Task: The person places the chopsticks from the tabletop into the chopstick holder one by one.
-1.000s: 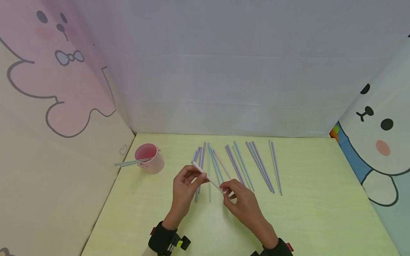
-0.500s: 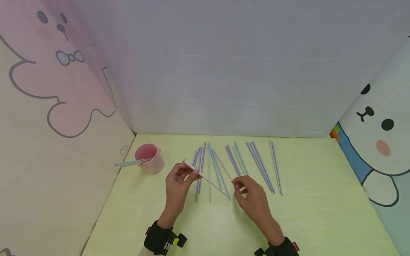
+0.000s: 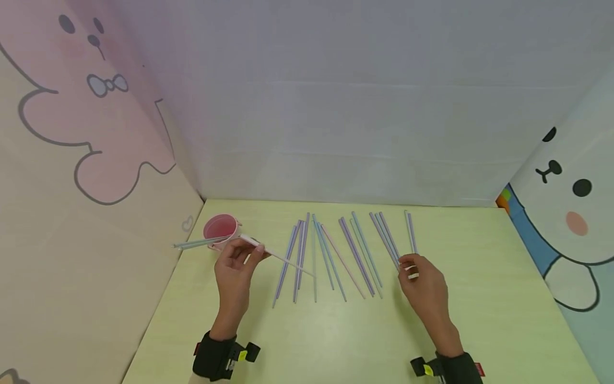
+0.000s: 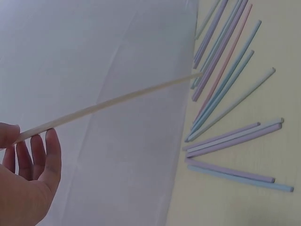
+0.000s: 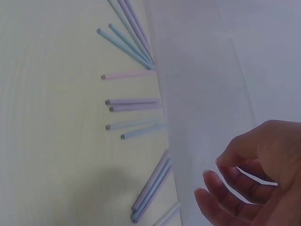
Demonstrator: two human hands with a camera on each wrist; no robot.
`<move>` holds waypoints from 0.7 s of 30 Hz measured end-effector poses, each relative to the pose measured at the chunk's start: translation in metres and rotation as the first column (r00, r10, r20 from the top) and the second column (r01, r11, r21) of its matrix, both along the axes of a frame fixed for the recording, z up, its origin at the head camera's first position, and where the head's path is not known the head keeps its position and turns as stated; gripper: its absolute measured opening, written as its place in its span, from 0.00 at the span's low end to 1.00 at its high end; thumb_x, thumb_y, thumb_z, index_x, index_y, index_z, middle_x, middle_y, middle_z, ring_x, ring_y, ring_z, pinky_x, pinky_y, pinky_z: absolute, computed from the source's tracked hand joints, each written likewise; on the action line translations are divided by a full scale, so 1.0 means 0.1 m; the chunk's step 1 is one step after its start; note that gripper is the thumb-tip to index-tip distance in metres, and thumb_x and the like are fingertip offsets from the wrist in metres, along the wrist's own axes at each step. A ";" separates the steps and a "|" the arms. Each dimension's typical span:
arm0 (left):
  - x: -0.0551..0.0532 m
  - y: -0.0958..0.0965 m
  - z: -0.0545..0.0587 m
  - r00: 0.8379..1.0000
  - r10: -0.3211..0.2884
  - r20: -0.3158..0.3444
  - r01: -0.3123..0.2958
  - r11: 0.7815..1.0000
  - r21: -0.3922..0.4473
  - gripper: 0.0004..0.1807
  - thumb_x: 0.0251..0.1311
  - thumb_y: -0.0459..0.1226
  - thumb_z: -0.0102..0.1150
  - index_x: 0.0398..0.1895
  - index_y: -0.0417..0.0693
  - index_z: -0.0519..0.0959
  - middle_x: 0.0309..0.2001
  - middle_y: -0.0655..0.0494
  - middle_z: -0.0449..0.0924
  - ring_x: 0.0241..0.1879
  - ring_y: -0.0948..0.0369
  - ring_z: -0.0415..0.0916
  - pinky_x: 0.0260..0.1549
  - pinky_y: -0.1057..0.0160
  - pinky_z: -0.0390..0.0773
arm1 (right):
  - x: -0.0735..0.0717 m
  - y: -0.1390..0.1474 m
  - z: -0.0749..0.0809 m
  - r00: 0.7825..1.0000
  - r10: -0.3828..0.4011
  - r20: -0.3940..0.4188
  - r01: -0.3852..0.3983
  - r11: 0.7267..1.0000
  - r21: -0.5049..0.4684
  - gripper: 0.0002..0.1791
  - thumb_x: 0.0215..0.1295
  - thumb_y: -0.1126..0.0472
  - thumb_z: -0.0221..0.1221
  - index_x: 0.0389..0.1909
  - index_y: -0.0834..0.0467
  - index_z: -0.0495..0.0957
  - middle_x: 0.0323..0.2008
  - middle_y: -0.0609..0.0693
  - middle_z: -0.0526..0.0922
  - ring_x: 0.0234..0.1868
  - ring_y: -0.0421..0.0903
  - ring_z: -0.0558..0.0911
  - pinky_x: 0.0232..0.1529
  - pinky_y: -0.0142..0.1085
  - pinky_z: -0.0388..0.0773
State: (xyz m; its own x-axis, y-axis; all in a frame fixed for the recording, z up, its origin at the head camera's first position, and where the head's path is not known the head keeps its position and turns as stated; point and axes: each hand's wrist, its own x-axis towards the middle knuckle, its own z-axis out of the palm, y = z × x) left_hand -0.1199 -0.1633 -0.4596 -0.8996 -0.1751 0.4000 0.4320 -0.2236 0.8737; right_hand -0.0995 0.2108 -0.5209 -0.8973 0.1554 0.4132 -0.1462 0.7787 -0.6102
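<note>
Pale green desk (image 3: 479, 320). White back wall (image 3: 336, 106). Cartoon animal panels left (image 3: 96, 133) and right (image 3: 571, 213).

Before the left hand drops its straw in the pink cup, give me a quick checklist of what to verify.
1. Left hand has a grip on the white straw: ok.
2. Pink cup upright, mouth open: ok.
3. Room in the cup: ok, though one straw already juts out over its rim.
4. Straw tip over the cup: not ok, just beside the rim.
5. Right hand out of the way: ok, over the straws on the table.
</note>
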 end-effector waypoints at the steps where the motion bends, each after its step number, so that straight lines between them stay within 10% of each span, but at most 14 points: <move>1: 0.00 -0.03 0.01 1.000 0.008 -0.006 -0.008 1.000 0.008 0.16 0.58 0.18 0.60 0.48 0.19 0.69 0.39 0.45 0.79 0.39 0.50 0.81 0.40 0.53 0.85 | 0.00 0.04 -0.01 1.000 -0.013 0.005 0.013 1.000 0.011 0.09 0.57 0.69 0.62 0.39 0.59 0.83 0.30 0.50 0.85 0.27 0.48 0.83 0.22 0.45 0.81; 21: 0.03 -0.61 0.24 0.963 0.249 -0.104 -0.234 0.963 0.138 0.18 0.55 0.14 0.58 0.49 0.14 0.68 0.40 0.39 0.78 0.39 0.50 0.81 0.40 0.51 0.83 | 0.02 0.43 -0.20 0.965 -0.197 0.172 0.181 0.978 0.104 0.08 0.57 0.68 0.61 0.39 0.61 0.82 0.30 0.55 0.85 0.30 0.54 0.84 0.14 0.44 0.75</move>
State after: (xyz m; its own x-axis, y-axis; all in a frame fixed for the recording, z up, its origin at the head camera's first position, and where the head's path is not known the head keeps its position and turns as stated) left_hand -0.1169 -0.2247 -0.4358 -0.7716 -0.4356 0.4636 0.5858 -0.2024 0.7848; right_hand -0.0975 0.2539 -0.5408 -0.9159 0.2997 0.2668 0.1146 0.8326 -0.5418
